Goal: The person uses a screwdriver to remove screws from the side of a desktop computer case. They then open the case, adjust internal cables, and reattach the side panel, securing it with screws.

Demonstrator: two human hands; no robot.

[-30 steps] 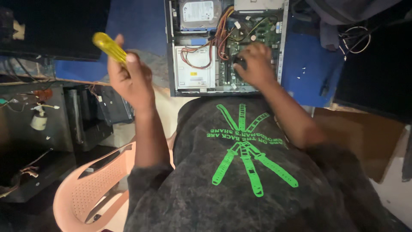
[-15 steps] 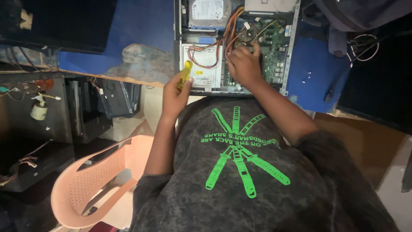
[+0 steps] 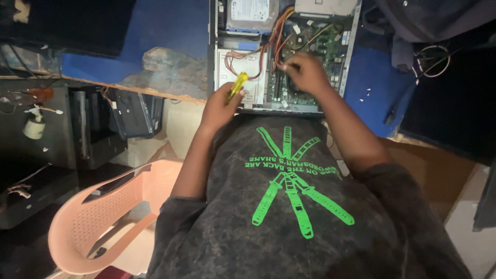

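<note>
left hand [image 3: 219,106] wrapped round a yellow-handled screwdriver [image 3: 237,85] at the near edge of the open computer case [image 3: 284,51], right hand [image 3: 305,72] fingers curled down inside on the motherboard [image 3: 320,44] by the orange cables [image 3: 276,31], grip unclear, hard drive [image 3: 250,13] up top, peach plastic chair [image 3: 103,217] off left

The open computer case [image 3: 281,54] lies on the tabletop [image 3: 170,31]. Left-hand fingers [image 3: 223,98] sit at its near edge; the hard drive [image 3: 251,14] lies beyond them, the chair [image 3: 98,217] behind-left.
</note>
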